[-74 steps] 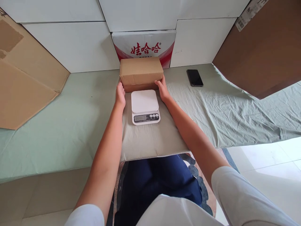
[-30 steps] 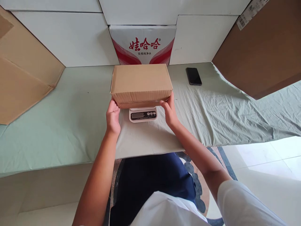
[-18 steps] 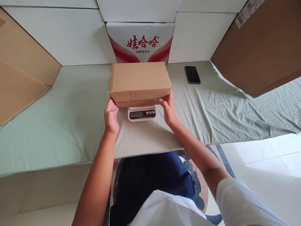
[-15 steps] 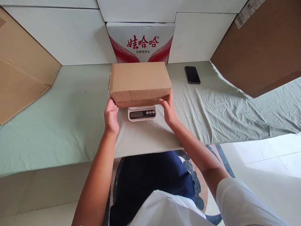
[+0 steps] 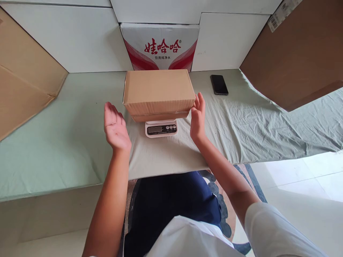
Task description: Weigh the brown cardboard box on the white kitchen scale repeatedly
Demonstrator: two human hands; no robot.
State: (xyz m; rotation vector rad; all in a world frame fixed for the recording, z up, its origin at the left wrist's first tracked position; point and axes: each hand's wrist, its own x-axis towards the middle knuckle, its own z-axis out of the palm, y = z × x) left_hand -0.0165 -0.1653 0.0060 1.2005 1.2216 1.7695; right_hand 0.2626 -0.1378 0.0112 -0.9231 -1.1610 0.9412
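Note:
A brown cardboard box (image 5: 160, 85) rests on a small white digital scale (image 5: 161, 134), covering its weighing plate. The scale's front panel with a display and several buttons shows below the box; no digits can be made out. To the left of the box, my left hand (image 5: 115, 127) is open, palm up and apart from it, holding nothing. Beside the box's right front corner is my right hand (image 5: 197, 117), open with fingers raised; whether a fingertip still touches the box I cannot tell.
A black phone (image 5: 219, 85) lies at the back right on the green cloth (image 5: 80, 142). Behind the box stands a white and red carton (image 5: 160, 43). Large cardboard panels (image 5: 24, 71) flank the left side, and another brown panel (image 5: 302, 53) stands at the right.
Both hands have let go of the cardboard box. The left hand moved out to the left and opened; the right shifted slightly right. The box stays on the scale.

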